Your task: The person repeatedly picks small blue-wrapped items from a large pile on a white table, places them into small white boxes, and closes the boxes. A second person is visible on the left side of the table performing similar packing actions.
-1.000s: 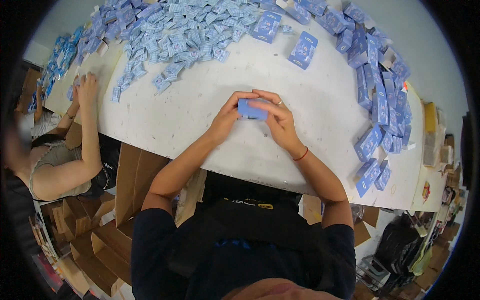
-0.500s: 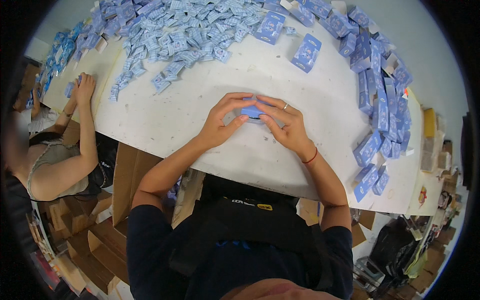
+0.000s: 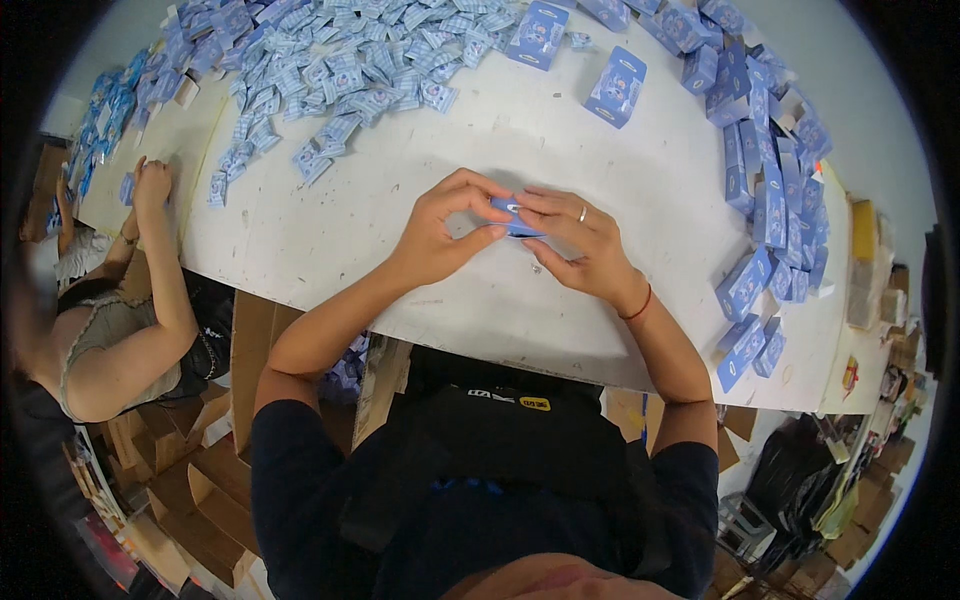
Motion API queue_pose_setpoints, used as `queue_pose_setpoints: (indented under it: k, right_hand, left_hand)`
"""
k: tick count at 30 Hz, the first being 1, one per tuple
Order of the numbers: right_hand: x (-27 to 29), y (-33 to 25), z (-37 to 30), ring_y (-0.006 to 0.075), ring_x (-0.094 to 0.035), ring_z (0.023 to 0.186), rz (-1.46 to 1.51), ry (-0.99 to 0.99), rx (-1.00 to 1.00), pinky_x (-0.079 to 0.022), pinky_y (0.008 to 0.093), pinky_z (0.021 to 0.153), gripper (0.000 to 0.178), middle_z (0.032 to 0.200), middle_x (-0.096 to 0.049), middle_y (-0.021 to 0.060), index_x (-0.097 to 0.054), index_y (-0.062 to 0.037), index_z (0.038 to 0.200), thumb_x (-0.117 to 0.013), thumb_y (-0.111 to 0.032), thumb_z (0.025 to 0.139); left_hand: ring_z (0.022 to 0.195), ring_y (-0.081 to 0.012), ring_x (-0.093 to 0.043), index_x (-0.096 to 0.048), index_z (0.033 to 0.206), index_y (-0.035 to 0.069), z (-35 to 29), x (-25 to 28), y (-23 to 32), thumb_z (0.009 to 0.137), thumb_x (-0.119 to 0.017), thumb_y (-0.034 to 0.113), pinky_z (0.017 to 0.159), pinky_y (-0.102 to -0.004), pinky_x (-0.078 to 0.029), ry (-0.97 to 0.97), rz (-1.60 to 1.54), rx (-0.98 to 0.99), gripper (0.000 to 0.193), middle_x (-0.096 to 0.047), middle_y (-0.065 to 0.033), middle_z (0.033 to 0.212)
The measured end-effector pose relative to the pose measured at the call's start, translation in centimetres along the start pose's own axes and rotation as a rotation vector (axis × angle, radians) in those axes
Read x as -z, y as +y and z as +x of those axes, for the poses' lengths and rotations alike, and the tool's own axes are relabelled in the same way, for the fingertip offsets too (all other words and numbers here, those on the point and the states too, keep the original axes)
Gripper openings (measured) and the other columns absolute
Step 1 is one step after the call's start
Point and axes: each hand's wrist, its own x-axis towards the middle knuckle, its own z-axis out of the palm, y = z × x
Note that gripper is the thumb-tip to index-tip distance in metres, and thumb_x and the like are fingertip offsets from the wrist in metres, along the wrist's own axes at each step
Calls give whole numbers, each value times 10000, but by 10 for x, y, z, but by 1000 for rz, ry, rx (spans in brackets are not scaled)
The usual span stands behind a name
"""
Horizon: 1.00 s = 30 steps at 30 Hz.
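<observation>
A small blue cardboard box stands upright on the white table in front of me, its printed top showing between my fingers. My left hand grips its left side, fingers at the far edge and thumb at the near edge. From the other side, my right hand lays its fingers over the box's right part, with the thumb close to the near edge. My fingers hide much of the box. Beyond my hands lies a large heap of small light-blue checked sachets.
Two blue boxes stand apart near the back. Many more blue boxes line the right side. At left, another person's hands work at the table. Cardboard cartons sit below the table's front edge.
My right thumb has drawn slightly away from the box's near edge. My left fingers have shifted a little on the top. The whole view has moved slightly.
</observation>
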Motion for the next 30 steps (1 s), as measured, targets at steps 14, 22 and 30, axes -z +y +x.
queue_pose_setpoints:
  k: [14, 22, 30]
  right_hand:
    - [-9, 8, -11, 271, -639, 1004, 33, 56, -39, -556, 335, 809, 271, 1232, -624, 110, -675, -75, 1043, -739, -28, 784]
    - [-22, -16, -5, 256, -646, 967, 61, 122, -157, -537, 328, 829, 182, 1175, -640, 114, -662, -52, 975, -715, -39, 801]
    - [94, 165, 36, 331, -538, 1196, -761, 495, -510, -400, 425, 1029, 783, 1220, -607, 210, -519, 6, 1301, -784, -469, 738]
  left_hand:
    - [962, -230, -628, -662, 884, 54, -1, -13, -28, 732, -806, 64, 784, -329, -533, 30, 247, -358, 210, -601, -114, 1154]
    - [967, -298, -632, -506, 1207, 72, -17, -17, -8, 801, -775, 184, 846, -355, -514, 16, 298, 30, 500, -630, -150, 1103]
    - [1046, -216, -579, -574, 1107, 20, -179, 119, 101, 810, -693, 1, 885, -334, -492, 359, 226, 613, 320, -556, -120, 1179]
